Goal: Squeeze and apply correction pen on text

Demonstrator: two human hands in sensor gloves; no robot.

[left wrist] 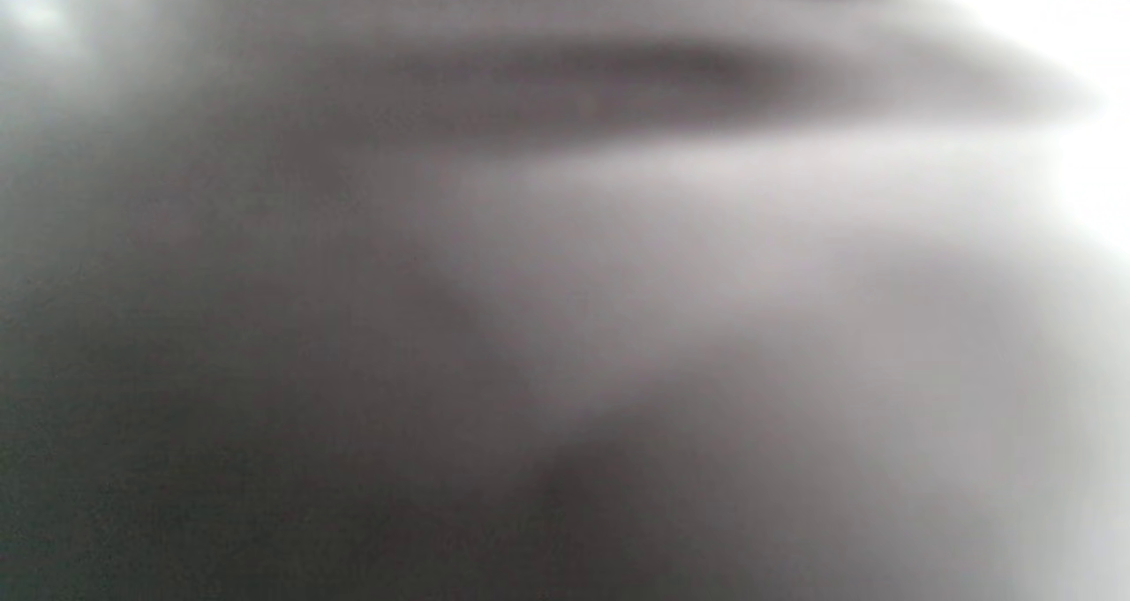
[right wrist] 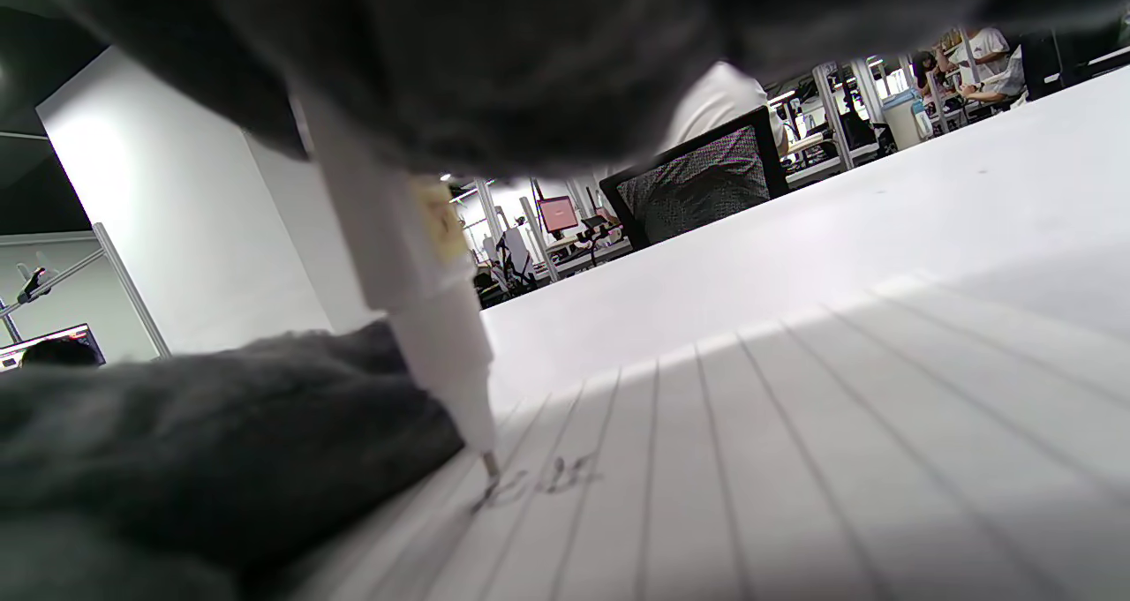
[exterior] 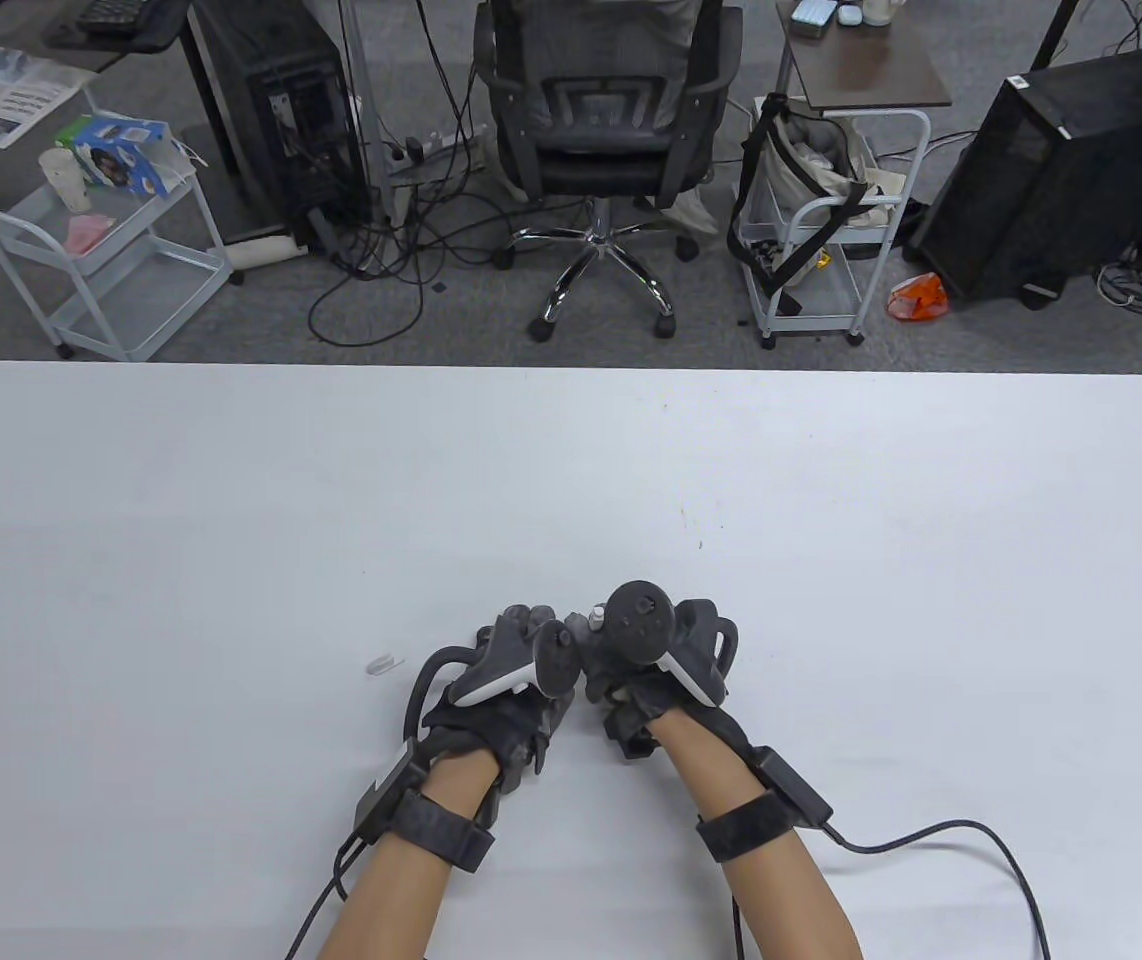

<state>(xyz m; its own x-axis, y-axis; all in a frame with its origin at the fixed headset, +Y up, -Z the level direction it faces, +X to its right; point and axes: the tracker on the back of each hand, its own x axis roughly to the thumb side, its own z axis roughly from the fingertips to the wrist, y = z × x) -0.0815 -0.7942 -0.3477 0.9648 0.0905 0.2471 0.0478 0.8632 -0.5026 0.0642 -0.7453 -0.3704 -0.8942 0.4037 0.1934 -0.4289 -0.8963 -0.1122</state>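
Observation:
My right hand [exterior: 631, 655] holds a white correction pen [right wrist: 415, 292] tilted, gripped by gloved fingers [right wrist: 494, 71] at the top of the right wrist view. Its metal tip [right wrist: 488, 465] touches the handwritten text [right wrist: 547, 477] on a sheet of lined paper [right wrist: 794, 424]. My left hand [exterior: 516, 660] lies palm down right beside the right hand; its glove [right wrist: 221, 442] rests on the paper just left of the pen tip. In the table view the hands and trackers hide the pen and the text. The left wrist view is a grey blur.
A small clear cap [exterior: 386, 664] lies on the white table [exterior: 231, 500] just left of my left hand. Glove cables [exterior: 941, 835] trail off to the right front. An office chair [exterior: 596, 130] and carts stand beyond the table's far edge.

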